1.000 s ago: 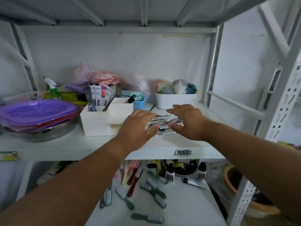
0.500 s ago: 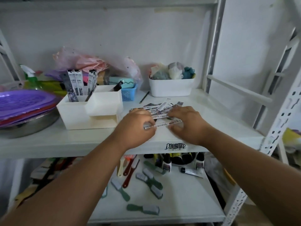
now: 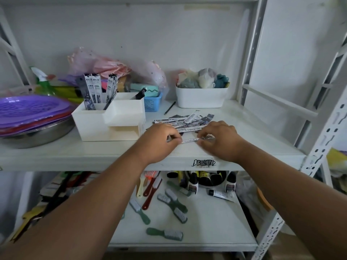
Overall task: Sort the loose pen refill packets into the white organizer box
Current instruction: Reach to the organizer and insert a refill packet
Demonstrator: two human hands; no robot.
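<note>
A black scrawled marking (image 3: 204, 163) runs along the front edge of the white shelf (image 3: 253, 132), its letters too stylised to read; the print on the pen refill packets is too small to make out. Near that front edge, the left hand (image 3: 159, 141) and the right hand (image 3: 219, 140) each pinch an end of one refill packet (image 3: 189, 140), which lies flat between them, fingers closed narrowly on it. Just behind the hands, toward the middle of the shelf, the loose refill packets (image 3: 185, 121) lie in an overlapping pile. To the left of the pile stands the white organizer box (image 3: 110, 121); its tall rear-left compartment holds several sorted packets (image 3: 94, 92) standing upright, and the raised compartment beside it holds a dark item that cannot be identified. At the shelf's left edge a steel bowl (image 3: 41, 135) carries stacked purple plastic plates (image 3: 32, 111). Behind the organizer sits a small blue basket (image 3: 153, 103), and toward the back right corner a white tub (image 3: 201, 97) is filled with bundled cloths. On the lower shelf (image 3: 206, 226) small green-handled brushes (image 3: 165, 234) lie scattered.
</note>
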